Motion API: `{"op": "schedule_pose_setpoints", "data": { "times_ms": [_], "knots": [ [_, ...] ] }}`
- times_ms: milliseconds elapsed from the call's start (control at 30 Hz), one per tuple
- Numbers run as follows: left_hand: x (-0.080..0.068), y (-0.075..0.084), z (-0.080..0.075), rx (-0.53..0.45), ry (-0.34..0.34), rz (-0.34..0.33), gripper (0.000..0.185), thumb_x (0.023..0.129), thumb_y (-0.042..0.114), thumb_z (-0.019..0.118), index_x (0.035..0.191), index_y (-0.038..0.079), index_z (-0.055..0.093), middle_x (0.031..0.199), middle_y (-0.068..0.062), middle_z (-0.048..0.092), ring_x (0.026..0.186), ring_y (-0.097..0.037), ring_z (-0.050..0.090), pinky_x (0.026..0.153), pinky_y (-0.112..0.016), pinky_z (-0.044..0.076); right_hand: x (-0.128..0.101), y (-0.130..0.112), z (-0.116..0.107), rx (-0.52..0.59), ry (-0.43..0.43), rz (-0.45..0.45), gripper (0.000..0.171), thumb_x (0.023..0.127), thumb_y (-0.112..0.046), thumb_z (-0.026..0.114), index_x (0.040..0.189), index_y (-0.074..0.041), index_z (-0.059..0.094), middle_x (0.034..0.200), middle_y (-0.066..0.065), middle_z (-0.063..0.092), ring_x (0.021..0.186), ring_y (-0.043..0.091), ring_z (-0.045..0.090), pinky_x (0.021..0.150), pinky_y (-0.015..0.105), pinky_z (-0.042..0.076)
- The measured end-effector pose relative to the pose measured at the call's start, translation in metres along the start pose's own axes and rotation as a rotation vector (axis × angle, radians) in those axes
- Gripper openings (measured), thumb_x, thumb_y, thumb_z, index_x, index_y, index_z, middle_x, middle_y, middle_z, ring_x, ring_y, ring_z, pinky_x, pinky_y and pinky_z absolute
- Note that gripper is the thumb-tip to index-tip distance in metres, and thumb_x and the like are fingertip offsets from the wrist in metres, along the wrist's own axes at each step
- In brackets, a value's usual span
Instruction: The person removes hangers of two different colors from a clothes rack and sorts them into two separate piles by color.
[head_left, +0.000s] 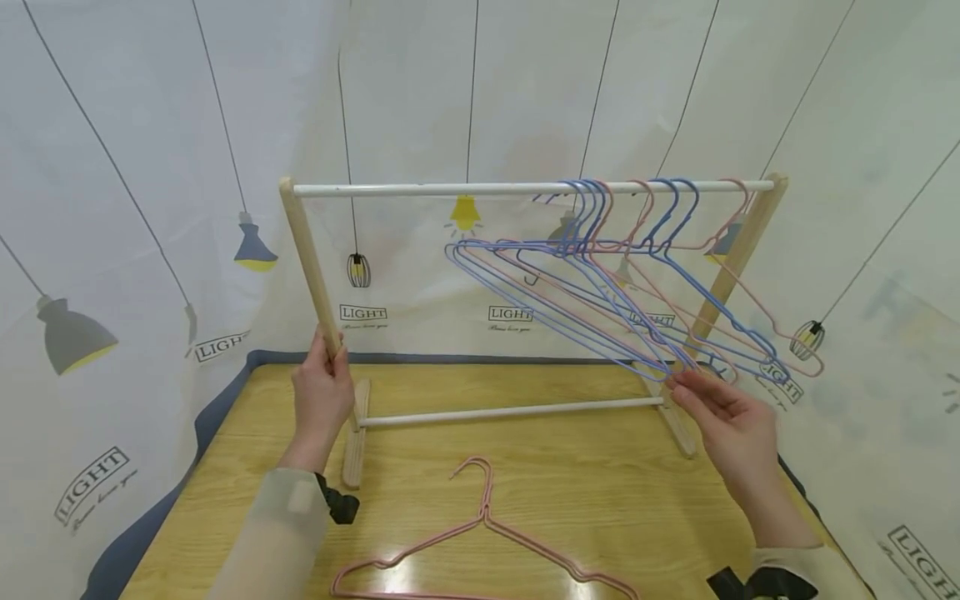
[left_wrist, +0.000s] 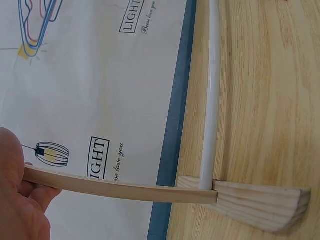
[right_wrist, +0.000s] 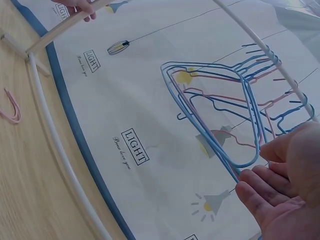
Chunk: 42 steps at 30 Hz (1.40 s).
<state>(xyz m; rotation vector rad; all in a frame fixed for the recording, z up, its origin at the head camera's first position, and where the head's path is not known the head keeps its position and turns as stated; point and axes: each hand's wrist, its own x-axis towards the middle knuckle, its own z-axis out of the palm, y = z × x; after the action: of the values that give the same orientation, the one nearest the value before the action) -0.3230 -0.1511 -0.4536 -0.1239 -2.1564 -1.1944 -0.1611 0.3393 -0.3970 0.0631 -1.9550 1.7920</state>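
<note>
A small wooden rack (head_left: 525,188) is stood on the table (head_left: 600,500) before a curtain (head_left: 112,167) printed "LIGHT"; its left upright is gripped by the left hand (head_left: 322,396), seemingly to steady it. Blue and pink hangers (head_left: 600,275) are bunched at the rack's right end, their lower corners touched by the straight fingertips of the open right hand (head_left: 731,421). One pink hanger (head_left: 483,533) is laid in front of the rack.

Head cam looks down across the whole rack (head_left: 525,189); both wrist cams sit close, sharing its lower white rod (left_wrist: 209,100) and backdrop.
</note>
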Motion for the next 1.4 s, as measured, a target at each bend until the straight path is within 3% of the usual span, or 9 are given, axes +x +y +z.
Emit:
{"op": "schedule_pose_setpoints", "data": {
  "times_ms": [167,367,733,1000,1267,1400],
  "knots": [
    [0.001,0.0,-0.001,0.005,-0.005,-0.013,0.024,0.109,0.011,0.06,0.132,0.006,0.063,0.109,-0.022,0.076,0.068,-0.03,0.066,0.058,-0.045,0.053,0.013,0.004,0.009,0.024,-0.049,0.011,0.04,0.098,0.0,0.075,0.133,0.015,0.063,0.115,0.0,0.078,0.103,0.007,0.074,0.088,0.02,0.054],
    [0.0,0.001,-0.002,-0.019,-0.009,-0.016,0.027,0.109,0.011,0.059,0.136,0.007,0.063,0.115,-0.024,0.075,0.075,-0.032,0.071,0.062,-0.049,0.055,0.027,0.003,0.027,0.109,-0.135,0.017,0.051,0.102,-0.001,0.069,0.145,0.018,0.05,0.118,0.004,0.077,0.107,0.014,0.074,0.091,0.028,0.055],
    [-0.001,-0.001,0.0,-0.022,0.0,0.002,0.027,0.108,0.01,0.061,0.135,0.007,0.063,0.11,-0.024,0.076,0.069,-0.031,0.067,0.059,-0.048,0.054,0.038,0.004,0.053,0.09,-0.174,-0.044,0.036,0.108,-0.007,0.061,0.137,0.014,0.061,0.122,0.02,0.074,0.107,0.018,0.075,0.095,0.032,0.054],
    [0.0,0.001,0.0,-0.013,-0.001,-0.002,0.023,0.108,0.008,0.06,0.131,0.007,0.063,0.111,-0.024,0.076,0.071,-0.032,0.068,0.061,-0.05,0.054,0.036,0.002,0.061,0.095,-0.109,-0.088,0.034,0.11,-0.007,0.056,0.133,0.017,0.061,0.113,0.014,0.078,0.1,0.017,0.077,0.091,0.032,0.056],
    [0.0,0.001,0.0,0.0,-0.001,-0.014,0.028,0.108,0.007,0.06,0.136,0.007,0.062,0.11,-0.023,0.076,0.068,-0.031,0.065,0.059,-0.047,0.053,0.035,-0.023,0.064,0.184,-0.021,-0.122,0.03,0.108,-0.004,0.058,0.127,0.017,0.065,0.105,0.012,0.079,0.093,0.02,0.078,0.09,0.033,0.057],
    [-0.001,0.0,-0.001,-0.006,0.003,-0.008,0.031,0.108,0.008,0.061,0.139,0.007,0.062,0.11,-0.023,0.076,0.068,-0.031,0.065,0.06,-0.048,0.053,0.031,-0.036,0.059,0.199,-0.019,-0.13,0.03,0.107,-0.005,0.059,0.128,0.016,0.066,0.106,0.012,0.079,0.093,0.02,0.078,0.091,0.033,0.056]
  ]
}}
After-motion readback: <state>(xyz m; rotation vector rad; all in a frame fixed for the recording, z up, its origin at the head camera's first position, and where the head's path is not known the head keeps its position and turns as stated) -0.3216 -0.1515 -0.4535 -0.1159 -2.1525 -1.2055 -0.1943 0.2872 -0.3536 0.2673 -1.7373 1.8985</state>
